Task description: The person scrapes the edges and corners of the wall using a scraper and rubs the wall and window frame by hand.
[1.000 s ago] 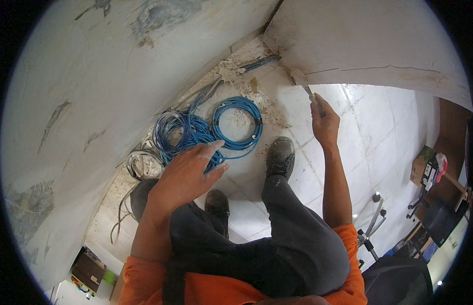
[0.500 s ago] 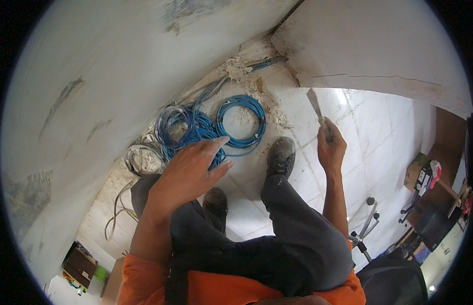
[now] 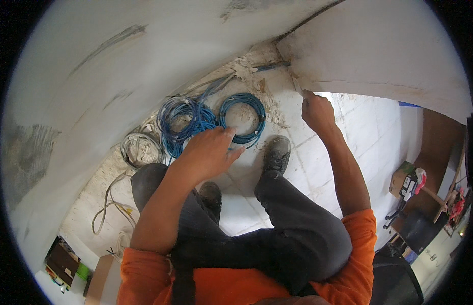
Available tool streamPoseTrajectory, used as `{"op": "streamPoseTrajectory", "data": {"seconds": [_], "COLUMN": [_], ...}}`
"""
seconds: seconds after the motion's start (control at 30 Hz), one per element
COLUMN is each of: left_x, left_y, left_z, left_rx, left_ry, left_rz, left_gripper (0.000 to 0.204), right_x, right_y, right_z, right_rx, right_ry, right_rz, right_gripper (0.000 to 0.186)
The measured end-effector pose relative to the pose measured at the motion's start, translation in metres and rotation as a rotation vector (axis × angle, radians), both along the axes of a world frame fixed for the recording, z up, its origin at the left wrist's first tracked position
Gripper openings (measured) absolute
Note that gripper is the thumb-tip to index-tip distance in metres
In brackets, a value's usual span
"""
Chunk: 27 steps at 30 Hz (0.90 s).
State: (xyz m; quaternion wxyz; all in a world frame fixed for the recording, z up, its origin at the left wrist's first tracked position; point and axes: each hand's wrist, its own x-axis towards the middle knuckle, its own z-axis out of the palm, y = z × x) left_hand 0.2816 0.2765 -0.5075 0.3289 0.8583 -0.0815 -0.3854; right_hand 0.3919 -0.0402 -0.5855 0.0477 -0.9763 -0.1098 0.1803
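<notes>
My right hand (image 3: 317, 112) grips a putty knife (image 3: 297, 86), its blade at the lower edge of the cracked white wall panel (image 3: 368, 61), near the corner. My left hand (image 3: 208, 152) hangs above the floor, fingers slightly bent and apart, holding nothing. Below and beyond it lie a tangled blue cable bundle (image 3: 178, 122) and a neat blue cable coil (image 3: 252, 122). A grey cable coil (image 3: 134, 157) is to their left, against the wall base, amid flaked plaster (image 3: 267, 86).
A white wall (image 3: 94, 101) curves along the left. My shoes (image 3: 274, 155) rest on white floor tiles (image 3: 312, 168). Loose cables (image 3: 107, 203) lie at lower left. At right are a box (image 3: 399, 180), a dark chair (image 3: 394, 274) and assorted clutter (image 3: 450, 213).
The putty knife moved away from the panel edge, then returned to it as my right hand went forward and left. My left hand shifted slightly forward and right. The view turned slightly.
</notes>
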Motion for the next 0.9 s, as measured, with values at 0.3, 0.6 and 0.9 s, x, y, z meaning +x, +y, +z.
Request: {"op": "streamPoseTrajectory", "data": {"seconds": [0.3, 0.6, 0.9], "left_x": [0.000, 0.004, 0.011], "left_y": [0.002, 0.004, 0.005], "left_z": [0.000, 0.003, 0.002], "left_rx": [-0.016, -0.032, -0.071], "left_ry": [-0.024, -0.036, -0.074], "left_rz": [0.044, 0.060, 0.069], "left_gripper": [0.056, 0.056, 0.056], "right_x": [0.037, 0.038, 0.019], "right_y": [0.020, 0.036, 0.011], "right_z": [-0.007, 0.048, 0.131], "right_rx": [-0.178, -0.284, -0.114], "right_ry": [0.042, 0.059, -0.078], "right_rz": [0.068, 0.033, 0.049], "right_gripper": [0.021, 0.019, 0.018]}}
